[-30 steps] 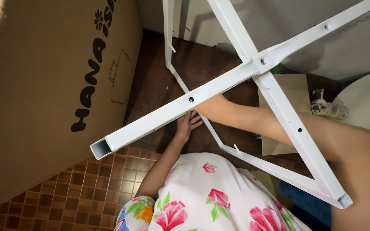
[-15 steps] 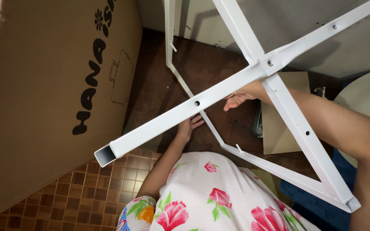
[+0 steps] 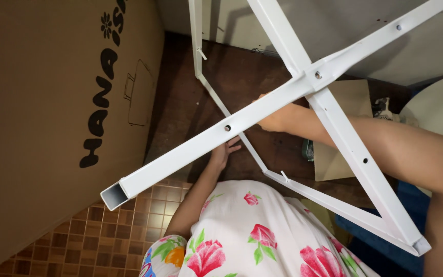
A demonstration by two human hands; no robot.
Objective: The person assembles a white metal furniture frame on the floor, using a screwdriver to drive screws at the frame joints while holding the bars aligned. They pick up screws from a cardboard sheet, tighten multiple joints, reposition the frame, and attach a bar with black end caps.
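A white metal frame of square tubes fills the view. Its long bar (image 3: 190,159) runs from an open end at lower left up to a bolted crossing joint (image 3: 317,75). A second bar (image 3: 355,159) slants down to the right. My right hand (image 3: 278,119) sits just below the joint with its fingers curled around the long bar and the thumb showing above it. My left hand (image 3: 225,152) lies under that bar with fingers spread against the dark floor, holding nothing. A thin white rod (image 3: 242,136) of the frame passes beside it.
A large brown cardboard box (image 3: 52,118) stands along the left. Brown tiled floor (image 3: 103,236) shows below it. A flat cardboard piece (image 3: 352,100) and a small bag (image 3: 383,109) lie at the right, by a round white surface (image 3: 439,115). My floral dress (image 3: 252,231) covers the bottom.
My right hand has shifted along the long bar toward the crossing joint. The frame moved a little down and right in view. The left hand stays in place.
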